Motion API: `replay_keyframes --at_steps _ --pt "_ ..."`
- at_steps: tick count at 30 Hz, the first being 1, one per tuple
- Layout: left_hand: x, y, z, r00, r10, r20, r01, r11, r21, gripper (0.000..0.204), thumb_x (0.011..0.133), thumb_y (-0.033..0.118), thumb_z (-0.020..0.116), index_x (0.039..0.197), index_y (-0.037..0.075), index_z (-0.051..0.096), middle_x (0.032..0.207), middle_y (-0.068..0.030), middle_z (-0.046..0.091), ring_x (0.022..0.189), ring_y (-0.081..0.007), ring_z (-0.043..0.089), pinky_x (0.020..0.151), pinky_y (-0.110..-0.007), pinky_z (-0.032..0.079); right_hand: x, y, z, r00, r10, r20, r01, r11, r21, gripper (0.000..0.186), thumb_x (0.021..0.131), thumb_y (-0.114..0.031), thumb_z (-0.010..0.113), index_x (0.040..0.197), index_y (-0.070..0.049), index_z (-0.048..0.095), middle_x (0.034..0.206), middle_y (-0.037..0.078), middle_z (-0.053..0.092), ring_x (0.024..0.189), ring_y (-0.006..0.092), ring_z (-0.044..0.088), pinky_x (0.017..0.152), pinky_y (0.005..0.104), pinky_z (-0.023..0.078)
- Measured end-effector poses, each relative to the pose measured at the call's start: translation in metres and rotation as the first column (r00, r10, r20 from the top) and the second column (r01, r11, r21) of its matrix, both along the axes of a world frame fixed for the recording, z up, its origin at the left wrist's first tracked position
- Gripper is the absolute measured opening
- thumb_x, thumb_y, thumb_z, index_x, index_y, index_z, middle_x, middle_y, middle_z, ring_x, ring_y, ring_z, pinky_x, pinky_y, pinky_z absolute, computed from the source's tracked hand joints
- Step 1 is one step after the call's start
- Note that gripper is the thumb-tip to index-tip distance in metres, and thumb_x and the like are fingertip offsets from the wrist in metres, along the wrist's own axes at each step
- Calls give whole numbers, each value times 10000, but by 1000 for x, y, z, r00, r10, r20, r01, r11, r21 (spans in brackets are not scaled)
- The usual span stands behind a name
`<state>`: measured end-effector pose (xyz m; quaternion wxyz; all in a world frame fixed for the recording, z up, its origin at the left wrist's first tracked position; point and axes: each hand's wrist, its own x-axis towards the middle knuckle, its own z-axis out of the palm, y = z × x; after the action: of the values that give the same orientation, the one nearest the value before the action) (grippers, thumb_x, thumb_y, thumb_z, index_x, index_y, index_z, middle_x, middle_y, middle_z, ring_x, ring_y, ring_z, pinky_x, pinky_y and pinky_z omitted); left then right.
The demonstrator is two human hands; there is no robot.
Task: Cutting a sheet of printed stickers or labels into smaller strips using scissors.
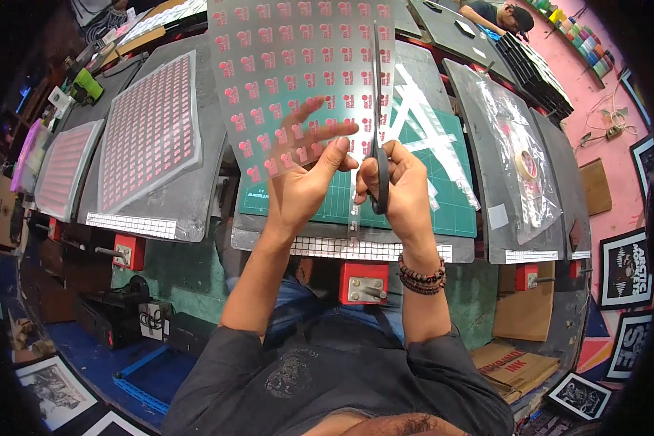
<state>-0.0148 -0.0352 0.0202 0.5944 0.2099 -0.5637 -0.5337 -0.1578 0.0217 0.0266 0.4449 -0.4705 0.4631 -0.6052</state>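
Observation:
My left hand (301, 178) holds up a translucent film sheet (291, 65) printed with rows of small red marks, its fingers spread behind the lower edge and the thumb in front. My right hand (400, 185) grips black scissors (378, 109) whose blades point upward along the sheet's right part, cutting a narrow strip off it. A beaded bracelet (421, 276) sits on my right wrist. Below the hands lies a green cutting mat (443, 182) with white tape strips on it.
Two more printed sheets (149, 131) (62, 167) lie on dark platens to the left. A tape roll (527, 166) rests on clear plastic on the right platen. Another person (501, 16) works at the top right. Cardboard (512, 363) and framed prints (625, 269) sit at the right.

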Motion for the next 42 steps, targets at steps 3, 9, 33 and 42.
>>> replay_keyframes --at_steps 3,9,33,42 --pt "1 1 1 1000 -17 10 17 1000 10 536 961 25 626 1431 2 369 1117 -216 689 809 -174 706 716 -281 598 0 -3 9 1000 8 17 -8 1000 -25 450 829 -351 836 924 -6 563 698 45 649 580 68 604 512 198 480" --pt "0 1 0 1000 -1 4 1 1000 2 540 962 33 629 1429 -11 361 1114 -228 687 817 -174 707 714 -276 598 1 -5 6 1000 -2 9 2 1000 -25 467 813 -360 848 926 0 574 697 52 652 580 68 606 511 199 477" --pt "1 6 2 997 15 75 -13 1000 -23 564 941 65 674 1429 0 398 1079 -187 709 800 -145 697 629 -253 574 -2 -14 18 999 -27 -21 26 998 -52 405 859 -319 812 913 12 584 697 61 673 585 68 614 514 203 479" --pt "3 3 0 994 8 112 -5 1000 -23 561 936 82 687 1418 -6 413 1053 -162 726 774 -132 686 615 -246 564 -6 -17 19 999 -33 -29 31 998 -61 344 885 -283 789 917 -1 595 709 51 681 603 53 607 516 193 462"
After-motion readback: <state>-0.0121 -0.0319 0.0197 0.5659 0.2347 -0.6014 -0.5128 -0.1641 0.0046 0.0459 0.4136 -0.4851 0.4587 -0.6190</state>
